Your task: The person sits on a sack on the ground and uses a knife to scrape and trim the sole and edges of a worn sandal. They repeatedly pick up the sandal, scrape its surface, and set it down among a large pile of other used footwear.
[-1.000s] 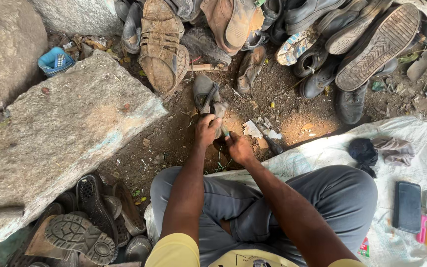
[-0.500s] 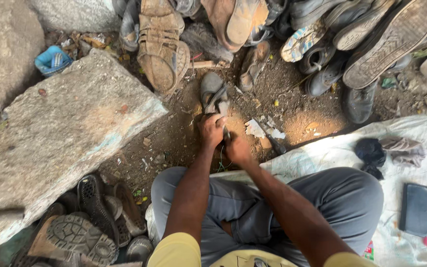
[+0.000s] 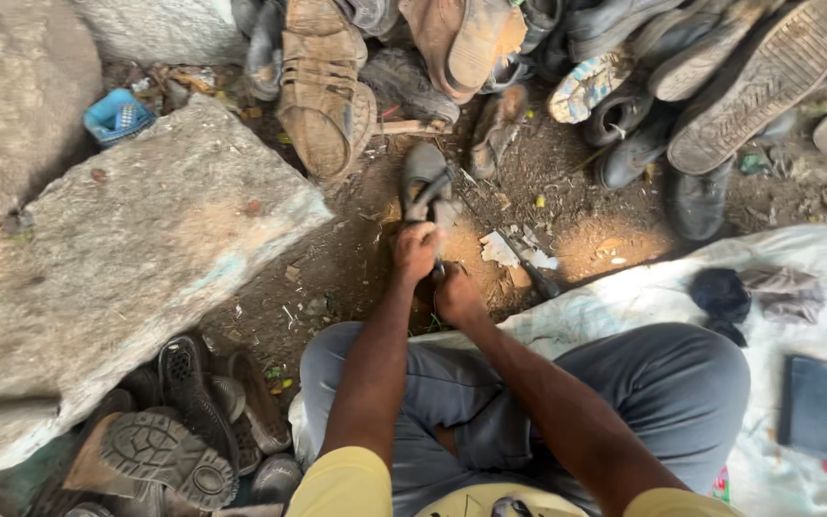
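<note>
I sit cross-legged on the ground in grey trousers. My left hand [image 3: 415,251] grips the near end of a worn grey sandal [image 3: 425,180] that lies on the dirt in front of me. Right beside it, my right hand [image 3: 456,295] is closed around a small dark tool whose tip meets the sandal by the left hand; the tool is mostly hidden by the fingers. Both hands touch each other above the dirt.
A big flat stone slab [image 3: 117,258] lies at left. Worn shoes and sandals are heaped along the top [image 3: 681,86] and at the bottom left [image 3: 174,431]. At right, a white sheet [image 3: 815,278] bears a dark phone [image 3: 808,404], dark cloths [image 3: 720,292] and coloured pens.
The view has shifted slightly; my hands stay together on the sandal, with only small working movements.
</note>
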